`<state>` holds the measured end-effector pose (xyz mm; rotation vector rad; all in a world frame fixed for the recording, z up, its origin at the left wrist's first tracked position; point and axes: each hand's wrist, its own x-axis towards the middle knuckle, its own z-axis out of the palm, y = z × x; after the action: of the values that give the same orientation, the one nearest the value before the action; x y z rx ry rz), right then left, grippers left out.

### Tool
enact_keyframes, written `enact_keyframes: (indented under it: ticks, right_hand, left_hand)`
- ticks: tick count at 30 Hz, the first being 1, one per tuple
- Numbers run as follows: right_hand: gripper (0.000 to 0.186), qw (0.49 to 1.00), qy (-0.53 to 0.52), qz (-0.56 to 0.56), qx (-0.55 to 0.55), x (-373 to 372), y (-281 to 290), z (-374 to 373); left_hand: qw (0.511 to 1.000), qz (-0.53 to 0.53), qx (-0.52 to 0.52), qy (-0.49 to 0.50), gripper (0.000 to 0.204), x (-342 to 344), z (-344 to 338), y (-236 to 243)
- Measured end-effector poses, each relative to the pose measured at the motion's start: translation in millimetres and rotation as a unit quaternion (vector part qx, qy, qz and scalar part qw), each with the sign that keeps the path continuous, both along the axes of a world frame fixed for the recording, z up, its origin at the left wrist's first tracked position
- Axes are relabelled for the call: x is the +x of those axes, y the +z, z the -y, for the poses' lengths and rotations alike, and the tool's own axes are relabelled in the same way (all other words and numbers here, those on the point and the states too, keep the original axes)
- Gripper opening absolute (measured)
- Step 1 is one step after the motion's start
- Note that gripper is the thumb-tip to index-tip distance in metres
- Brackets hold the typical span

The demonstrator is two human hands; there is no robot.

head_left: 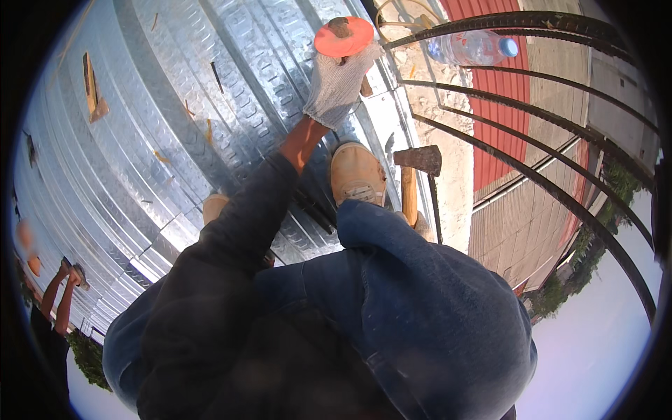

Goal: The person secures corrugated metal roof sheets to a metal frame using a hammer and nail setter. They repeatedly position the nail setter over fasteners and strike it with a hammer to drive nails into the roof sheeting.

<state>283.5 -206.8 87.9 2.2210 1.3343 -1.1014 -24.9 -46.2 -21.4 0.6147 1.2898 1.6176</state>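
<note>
My left hand (pixel 339 84), in a pale knit glove, is closed round a chisel with a round orange hand guard (pixel 344 40). The chisel's blunt striking end (pixel 339 28) sticks up through the guard. Below the glove, the working tip is hidden. To the right of my boot (pixel 358 173), a hammer (pixel 418 161) with a dark, worn metal head stands on its wooden handle (pixel 409 192). My right hand (pixel 423 227), also gloved, shows only in part at the lower end of that handle; my knee hides the rest, and it appears closed on it.
Ribbed metal decking (pixel 140 126) spreads under me and to the left, with wood scraps (pixel 91 87) on it. Bent rebar (pixel 532 112) arches along the right edge, beside a plastic bottle (pixel 472 47) on rough concrete. Another person's hands (pixel 72 273) show at far left.
</note>
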Motion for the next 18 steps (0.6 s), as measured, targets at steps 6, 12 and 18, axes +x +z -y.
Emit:
enact_keyframes:
  ticks: [6, 12, 18]
  right_hand:
    - [0.043, 0.999, -0.026, -0.023, -0.021, -29.5, 21.4, -35.0]
    - [0.041, 0.995, 0.044, -0.084, 0.026, -57.3, 51.0, -87.1]
    - [0.060, 0.955, 0.185, -0.187, 0.134, -123.6, 98.8, -165.3]
  left_hand:
    - [0.997, 0.060, 0.036, 0.015, 0.017, -2.7, -13.9, -16.1]
    - [0.995, 0.043, -0.066, 0.054, 0.024, 3.6, -11.3, -7.5]
    - [0.991, 0.022, -0.100, 0.087, 0.029, 4.2, -21.9, -4.6]
